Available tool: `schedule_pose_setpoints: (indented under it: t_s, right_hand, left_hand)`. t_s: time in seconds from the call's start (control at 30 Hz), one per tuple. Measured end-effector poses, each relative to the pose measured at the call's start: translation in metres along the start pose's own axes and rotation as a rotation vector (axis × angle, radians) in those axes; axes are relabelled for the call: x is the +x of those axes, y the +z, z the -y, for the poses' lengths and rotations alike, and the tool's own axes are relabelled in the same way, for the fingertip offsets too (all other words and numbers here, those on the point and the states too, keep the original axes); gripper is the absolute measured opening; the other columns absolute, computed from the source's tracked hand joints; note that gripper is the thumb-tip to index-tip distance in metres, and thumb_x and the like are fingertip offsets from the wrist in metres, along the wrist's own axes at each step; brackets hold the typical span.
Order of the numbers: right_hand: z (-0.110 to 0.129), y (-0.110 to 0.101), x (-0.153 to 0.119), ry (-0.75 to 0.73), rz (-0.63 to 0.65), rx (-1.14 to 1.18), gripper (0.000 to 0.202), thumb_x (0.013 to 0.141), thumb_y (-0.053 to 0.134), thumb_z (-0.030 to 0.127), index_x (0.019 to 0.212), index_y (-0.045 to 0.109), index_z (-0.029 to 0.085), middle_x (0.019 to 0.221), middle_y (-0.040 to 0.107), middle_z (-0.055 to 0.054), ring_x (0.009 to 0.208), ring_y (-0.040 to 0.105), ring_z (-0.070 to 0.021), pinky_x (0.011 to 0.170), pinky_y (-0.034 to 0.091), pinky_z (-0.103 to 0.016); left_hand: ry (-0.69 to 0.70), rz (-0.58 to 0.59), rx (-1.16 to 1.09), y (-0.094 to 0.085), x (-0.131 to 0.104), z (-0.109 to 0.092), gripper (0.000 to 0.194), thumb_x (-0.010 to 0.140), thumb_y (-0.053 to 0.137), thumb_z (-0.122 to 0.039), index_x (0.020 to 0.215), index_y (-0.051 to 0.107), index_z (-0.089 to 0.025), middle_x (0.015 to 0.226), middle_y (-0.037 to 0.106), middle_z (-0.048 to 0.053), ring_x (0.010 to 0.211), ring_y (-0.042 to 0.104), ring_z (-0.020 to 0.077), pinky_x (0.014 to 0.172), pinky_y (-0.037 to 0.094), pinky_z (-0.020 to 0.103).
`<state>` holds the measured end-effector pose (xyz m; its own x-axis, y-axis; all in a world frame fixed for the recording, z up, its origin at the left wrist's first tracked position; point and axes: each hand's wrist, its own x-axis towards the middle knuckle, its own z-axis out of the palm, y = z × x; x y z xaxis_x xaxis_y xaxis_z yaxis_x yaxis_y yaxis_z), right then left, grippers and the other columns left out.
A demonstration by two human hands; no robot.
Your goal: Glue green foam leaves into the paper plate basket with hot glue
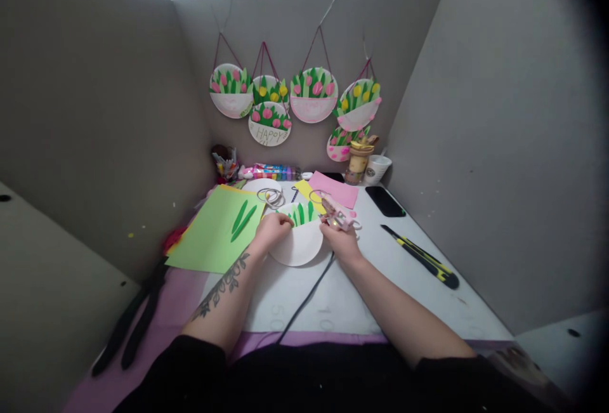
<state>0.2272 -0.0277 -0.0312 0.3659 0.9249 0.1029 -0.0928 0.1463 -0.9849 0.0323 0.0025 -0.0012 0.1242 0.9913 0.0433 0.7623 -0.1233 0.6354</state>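
A white paper plate pocket (297,248) lies in front of me, with several green paper leaves (301,214) standing up out of its straight edge. At its left side my left hand (273,229) is closed, the fingertips pinching around the pocket's upper edge near the leftmost leaves. My right hand (341,242) is closed round a small pink glue gun (337,213) at the plate's right side. The gun's tip points towards the leaves, though whether it touches them cannot be made out. A dark cord (308,299) runs from below this hand to the table's front edge.
Green paper sheets (209,229) with two loose leaves (242,221) lie left. To the right are a utility knife (423,257) and phone (385,201). Behind stand a white cup (377,169), pink paper (335,190) and coiled wire (271,197). Finished plates (314,96) hang on the partition.
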Motion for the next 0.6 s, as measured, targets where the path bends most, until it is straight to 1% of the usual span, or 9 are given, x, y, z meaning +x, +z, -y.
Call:
schedule_pose_setpoints:
  t_s: [0.07,0.13,0.23,0.37,0.5,0.6]
  right_hand:
    - [-0.001,0.0,0.0,0.002,-0.006,-0.015,0.023,0.059,0.071,0.023,0.081,0.07,0.018,0.082,0.072,-0.003,0.08,0.067,-0.0221,0.073,0.053,-0.031]
    - [-0.002,0.0,0.0,0.018,-0.01,-0.015,0.024,0.059,0.072,0.024,0.083,0.07,0.018,0.083,0.072,-0.003,0.081,0.068,-0.0223,0.074,0.053,-0.032]
    - [-0.003,0.0,0.0,0.012,-0.001,0.002,0.027,0.06,0.073,0.024,0.086,0.071,0.017,0.086,0.073,-0.004,0.084,0.068,-0.0225,0.078,0.053,-0.034]
    - [-0.003,0.001,0.0,-0.002,0.0,0.019,0.028,0.06,0.074,0.024,0.086,0.071,0.016,0.086,0.073,-0.006,0.083,0.068,-0.0224,0.078,0.053,-0.035]
    - [-0.005,0.0,0.001,-0.008,0.0,0.026,0.026,0.06,0.073,0.023,0.085,0.071,0.017,0.086,0.073,-0.005,0.082,0.068,-0.021,0.077,0.053,-0.033]
    - [-0.005,0.0,0.001,-0.014,0.008,0.016,0.025,0.061,0.072,0.024,0.085,0.071,0.018,0.085,0.072,-0.003,0.081,0.068,-0.0203,0.074,0.053,-0.03]
  left_hand:
    - [0.006,0.013,0.017,-0.002,-0.001,-0.001,0.031,0.072,0.05,-0.02,0.086,0.078,-0.023,0.092,0.075,0.002,0.082,0.063,0.0195,0.068,0.044,0.025]
    - [0.009,0.049,0.023,-0.005,-0.002,-0.002,0.032,0.072,0.048,-0.02,0.085,0.078,-0.023,0.09,0.074,0.002,0.08,0.063,0.0191,0.066,0.044,0.025]
    - [0.011,0.109,0.032,-0.007,-0.003,-0.002,0.034,0.071,0.047,-0.018,0.084,0.077,-0.023,0.087,0.074,0.001,0.079,0.064,0.0184,0.063,0.043,0.025]
    - [-0.002,0.155,0.078,-0.01,-0.004,-0.003,0.036,0.068,0.048,-0.015,0.086,0.078,-0.024,0.09,0.075,0.001,0.083,0.065,0.0194,0.065,0.043,0.025]
    - [-0.015,0.194,0.089,-0.013,-0.004,-0.004,0.036,0.067,0.05,-0.013,0.085,0.078,-0.024,0.092,0.075,0.002,0.085,0.065,0.0206,0.066,0.044,0.025]
    - [-0.01,0.197,0.083,-0.012,-0.003,-0.003,0.036,0.065,0.05,-0.012,0.084,0.078,-0.023,0.09,0.075,0.003,0.083,0.065,0.0208,0.067,0.044,0.026]
